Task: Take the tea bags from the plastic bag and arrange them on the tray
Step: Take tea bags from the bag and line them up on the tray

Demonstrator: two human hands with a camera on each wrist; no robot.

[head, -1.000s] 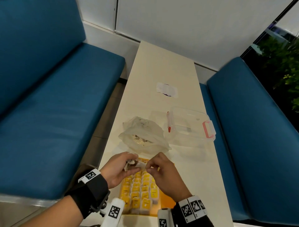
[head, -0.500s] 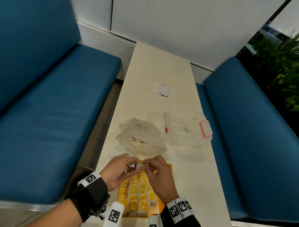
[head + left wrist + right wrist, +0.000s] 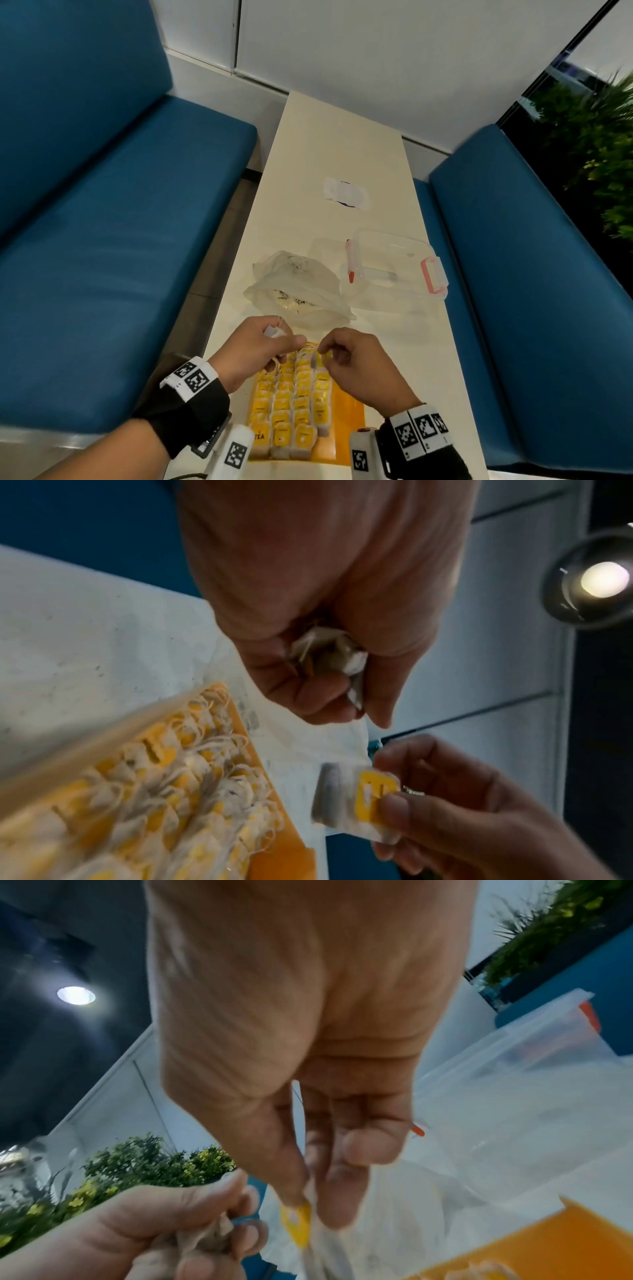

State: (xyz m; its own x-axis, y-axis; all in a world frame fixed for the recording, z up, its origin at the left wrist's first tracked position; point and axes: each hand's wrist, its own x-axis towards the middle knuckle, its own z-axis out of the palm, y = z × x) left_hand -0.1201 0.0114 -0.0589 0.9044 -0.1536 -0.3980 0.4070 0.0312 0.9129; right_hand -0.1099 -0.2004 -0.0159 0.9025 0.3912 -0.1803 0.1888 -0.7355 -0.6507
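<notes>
Flat orange tray (image 3: 349,416) w/ neat rows of papery tea bags (image 3: 291,404). Right hand (image 3: 356,363) pinches one yellow-tagged tea bag (image 3: 356,802) betw. thumb & fingertips; left hand (image 3: 253,346) clenches crumpled spare tea bags (image 3: 325,653) (crinkly plastic bag (image 3: 298,291) just beyond).

Translucent crinkled plastic bag (image 3: 301,291); clear glossy plastic container (image 3: 394,267); smooth matt orange tray (image 3: 349,425); papery tea bags (image 3: 291,411); smooth cream tabletop (image 3: 342,154), faintly speckled.

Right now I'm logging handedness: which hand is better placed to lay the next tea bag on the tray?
Right. The right hand pinches a single tea bag above the tray; the left hand grips a bunched clump.
</notes>
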